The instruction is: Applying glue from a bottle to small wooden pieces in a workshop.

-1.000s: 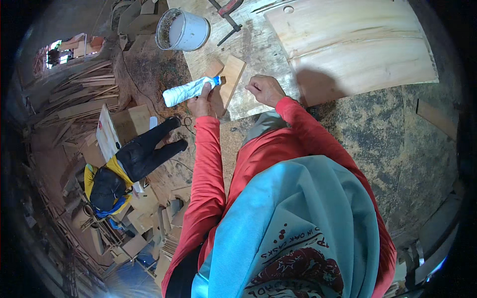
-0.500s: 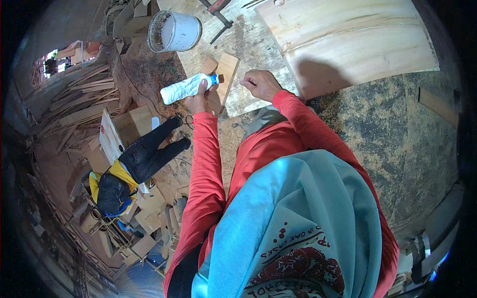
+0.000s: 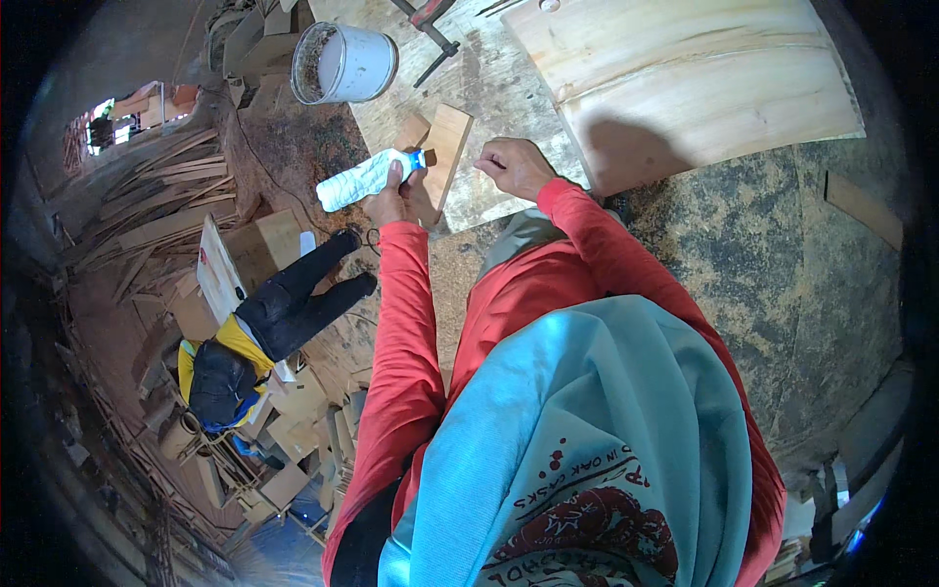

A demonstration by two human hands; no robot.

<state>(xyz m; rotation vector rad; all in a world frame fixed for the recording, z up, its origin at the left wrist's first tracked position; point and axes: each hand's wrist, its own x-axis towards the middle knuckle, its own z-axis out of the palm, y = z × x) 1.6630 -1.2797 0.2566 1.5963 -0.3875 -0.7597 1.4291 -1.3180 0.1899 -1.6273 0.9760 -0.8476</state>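
My left hand (image 3: 389, 201) is wrapped round a plastic bottle (image 3: 360, 182) with white contents and a blue band at its neck. The bottle lies tipped nearly level, its neck pointing right toward a flat wooden block (image 3: 451, 137). Beside that block, a smaller wood piece (image 3: 415, 128) is partly hidden by the bottle. To the right, my right hand (image 3: 515, 166) is closed over the worktable (image 3: 499, 93), near the block but apart from it. Its fingers are curled in, and whatever may be in them is hidden.
A white bucket (image 3: 369, 65) and a red-and-black clamp (image 3: 430, 29) are at the far side of the table. A large plywood panel (image 3: 704, 83) lies at right. Another person (image 3: 279, 318) bends over at left among wood scraps. Sawdust covers the floor (image 3: 704, 254).
The bottle has shifted slightly toward me, its angle barely altered, still in my left hand. My right hand has hardly moved. The person at left has shifted a little.
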